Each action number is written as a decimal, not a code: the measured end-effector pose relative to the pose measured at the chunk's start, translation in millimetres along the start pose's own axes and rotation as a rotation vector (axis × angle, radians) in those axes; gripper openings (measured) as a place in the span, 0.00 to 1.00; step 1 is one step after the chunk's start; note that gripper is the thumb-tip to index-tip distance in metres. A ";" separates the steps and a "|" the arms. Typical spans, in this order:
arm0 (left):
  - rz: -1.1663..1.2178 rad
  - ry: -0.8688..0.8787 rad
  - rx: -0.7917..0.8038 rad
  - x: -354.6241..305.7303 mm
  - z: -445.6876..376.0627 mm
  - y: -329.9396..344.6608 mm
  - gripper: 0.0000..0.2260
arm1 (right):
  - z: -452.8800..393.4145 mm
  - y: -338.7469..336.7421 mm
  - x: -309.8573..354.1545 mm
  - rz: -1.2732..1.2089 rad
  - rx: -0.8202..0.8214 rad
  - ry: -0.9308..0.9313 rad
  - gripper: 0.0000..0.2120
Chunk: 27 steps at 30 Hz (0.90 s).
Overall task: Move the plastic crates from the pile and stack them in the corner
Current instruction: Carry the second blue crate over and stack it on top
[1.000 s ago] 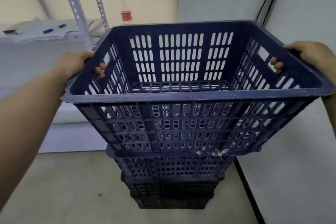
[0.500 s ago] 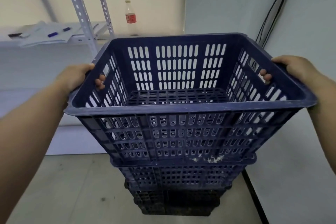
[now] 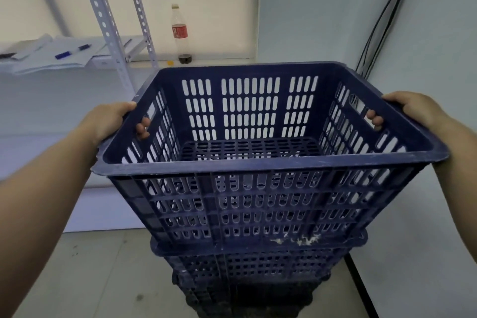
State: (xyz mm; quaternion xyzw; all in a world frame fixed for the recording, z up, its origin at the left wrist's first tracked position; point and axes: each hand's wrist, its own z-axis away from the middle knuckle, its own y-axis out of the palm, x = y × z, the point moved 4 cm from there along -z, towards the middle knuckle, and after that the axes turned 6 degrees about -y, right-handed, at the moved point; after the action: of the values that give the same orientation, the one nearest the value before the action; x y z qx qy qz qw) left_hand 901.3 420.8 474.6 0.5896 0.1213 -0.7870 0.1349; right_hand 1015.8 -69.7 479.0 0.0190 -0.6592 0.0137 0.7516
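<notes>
A dark blue slotted plastic crate (image 3: pixel 258 204) fills the middle of the view, empty, with white smears low on its near wall. My left hand (image 3: pixel 111 119) grips its left handle slot, fingers curled through to the inside. My right hand (image 3: pixel 410 111) grips the right handle slot the same way. Directly beneath it stands a stack of crates (image 3: pixel 247 279): a blue one on top and darker ones below, on the floor in the room's corner. The held crate's base sits in or just above the top crate's rim; contact cannot be told.
A wall rises close on the right, with black cables (image 3: pixel 382 20) running down it. A perforated metal shelf post (image 3: pixel 103 18) and a shelf with papers (image 3: pixel 51 57) and pens are at left. A cola bottle (image 3: pixel 180 33) stands on the ledge behind.
The crate in my hands has come down towards the stack below. The gap between its base and the top stacked crate has closed. Both grips are unchanged.
</notes>
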 end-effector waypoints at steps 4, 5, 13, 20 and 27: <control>-0.001 -0.005 0.011 -0.3 -2.4 0.2 0.14 | -2.9 -0.7 3.3 -0.008 0.029 -0.033 0.17; -0.002 -0.004 0.014 -0.4 -3.7 0.1 0.15 | -3.5 -0.9 3.4 -0.005 0.024 -0.037 0.16; -0.053 0.041 0.005 -3.5 -3.1 3.8 0.15 | -6.0 -3.5 2.2 0.011 0.038 -0.071 0.17; -0.057 0.028 -0.039 -7.4 1.6 3.7 0.16 | -5.6 -0.2 5.5 -0.037 0.065 -0.056 0.17; -0.175 0.038 -0.104 -13.6 9.1 7.6 0.15 | 2.3 0.7 13.9 0.185 0.035 -0.099 0.18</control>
State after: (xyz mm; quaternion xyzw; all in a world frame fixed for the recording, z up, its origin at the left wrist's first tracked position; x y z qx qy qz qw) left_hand 899.4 411.4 489.9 0.5837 0.2155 -0.7772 0.0936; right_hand 1015.4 -69.2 493.0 -0.0283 -0.6940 0.0935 0.7133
